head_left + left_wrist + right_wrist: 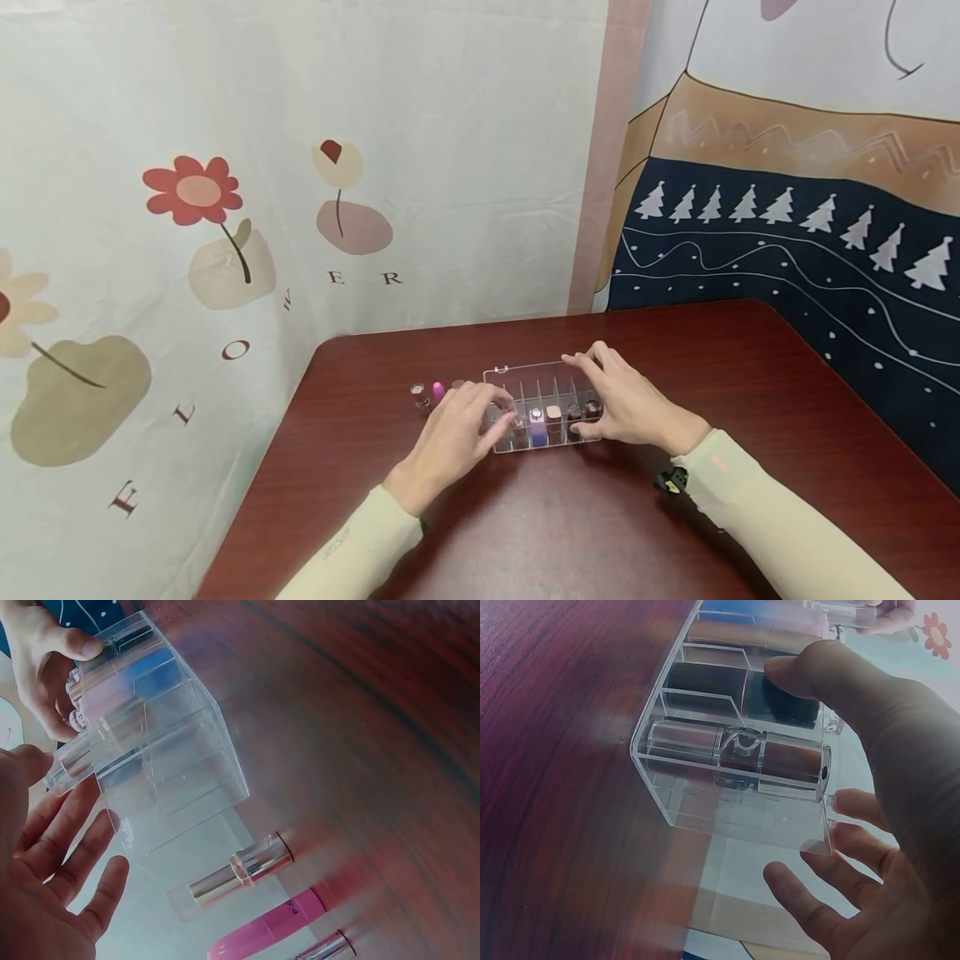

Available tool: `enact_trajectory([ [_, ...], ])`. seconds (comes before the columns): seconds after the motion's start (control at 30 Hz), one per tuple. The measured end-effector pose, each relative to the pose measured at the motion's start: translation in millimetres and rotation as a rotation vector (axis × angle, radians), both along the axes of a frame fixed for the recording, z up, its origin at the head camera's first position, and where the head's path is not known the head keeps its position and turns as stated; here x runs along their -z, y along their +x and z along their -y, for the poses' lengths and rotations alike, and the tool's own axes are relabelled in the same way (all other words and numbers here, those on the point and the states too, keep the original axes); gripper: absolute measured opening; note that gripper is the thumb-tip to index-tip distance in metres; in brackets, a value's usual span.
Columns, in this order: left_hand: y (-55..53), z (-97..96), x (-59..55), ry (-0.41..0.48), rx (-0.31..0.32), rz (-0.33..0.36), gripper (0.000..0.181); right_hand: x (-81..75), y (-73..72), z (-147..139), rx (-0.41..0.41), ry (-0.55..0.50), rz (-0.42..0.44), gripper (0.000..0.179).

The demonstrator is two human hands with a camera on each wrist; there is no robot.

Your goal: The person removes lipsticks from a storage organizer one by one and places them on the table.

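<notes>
A clear divided organizer (530, 388) stands on the table with several cosmetic tubes upright in its front row. My left hand (457, 429) is at its left end, pinching a clear-capped lipstick tube (73, 761) between thumb and fingers; the tube's lower part overlaps a compartment. My right hand (633, 407) spans the organizer's right end, thumb at the front by a dark tube (705, 688) and fingers at the back wall. Beside the dark tube stands a clear-and-brown tube (791, 759). A purple-blue bottle (537, 430) and a cream-topped tube (554, 415) fill middle compartments.
Left of the organizer, a silver-gold lipstick tube (244, 868), a pink tube (270, 928) and another silver tube (330, 949) stand on the dark red table (540, 525). Printed cloth hangings (465, 167) rise behind the table.
</notes>
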State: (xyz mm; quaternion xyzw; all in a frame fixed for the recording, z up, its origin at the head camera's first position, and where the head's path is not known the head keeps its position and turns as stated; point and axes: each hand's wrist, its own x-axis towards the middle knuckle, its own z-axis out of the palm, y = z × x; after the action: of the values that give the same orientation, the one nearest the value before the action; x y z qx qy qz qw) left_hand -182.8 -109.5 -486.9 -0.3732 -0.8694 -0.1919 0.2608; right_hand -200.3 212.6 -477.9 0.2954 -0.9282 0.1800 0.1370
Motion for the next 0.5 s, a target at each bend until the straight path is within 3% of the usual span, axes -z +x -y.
enact_trajectory([
  [0.2,-0.5,2.9,-1.3,0.034,0.005,-0.049,0.026,-0.2,0.1,-0.2,0.001,-0.003,0.001,0.106],
  [0.5,0.2,7.4,-6.9,0.081,0.009,-0.052,0.025,-0.3,0.3,-0.2,-0.001,-0.004,0.001,0.106],
])
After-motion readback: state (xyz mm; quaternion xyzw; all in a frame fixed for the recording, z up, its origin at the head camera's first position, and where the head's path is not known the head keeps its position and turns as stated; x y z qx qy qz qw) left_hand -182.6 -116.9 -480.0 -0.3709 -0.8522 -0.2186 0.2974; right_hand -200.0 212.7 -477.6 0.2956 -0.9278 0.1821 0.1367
